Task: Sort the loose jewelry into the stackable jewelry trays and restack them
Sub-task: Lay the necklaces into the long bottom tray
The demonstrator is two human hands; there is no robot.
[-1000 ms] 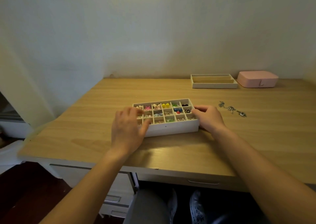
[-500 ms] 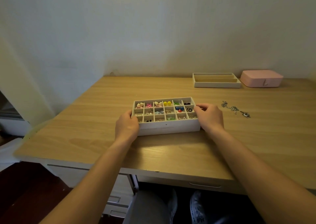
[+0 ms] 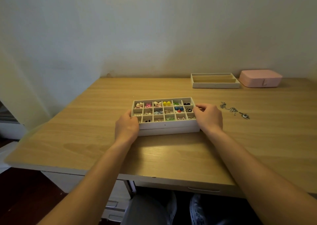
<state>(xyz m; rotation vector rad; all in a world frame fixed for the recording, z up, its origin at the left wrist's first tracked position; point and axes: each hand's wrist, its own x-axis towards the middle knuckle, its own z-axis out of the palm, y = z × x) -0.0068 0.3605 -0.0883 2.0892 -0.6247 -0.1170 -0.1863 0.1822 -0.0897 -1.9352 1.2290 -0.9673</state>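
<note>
I see a plain pale wall [image 3: 154,27] behind a wood-grain worktop [image 3: 171,156]. A white drawer [image 3: 202,188] sits under its front edge. Dark reddish floor [image 3: 25,199] lies lower left.

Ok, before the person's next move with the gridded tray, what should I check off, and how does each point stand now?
1. The left hand grips the gridded tray at its left end: ok.
2. The right hand grips its right end: ok.
3. The gridded tray sits square on the lower tray: cannot tell; only a seam shows between them.
4. All loose jewelry is sorted: not ok; chains lie on the table, right of the right hand.
5. The long-slot tray is in the stack: not ok; it stands apart at the back, beside the pink box.
</note>
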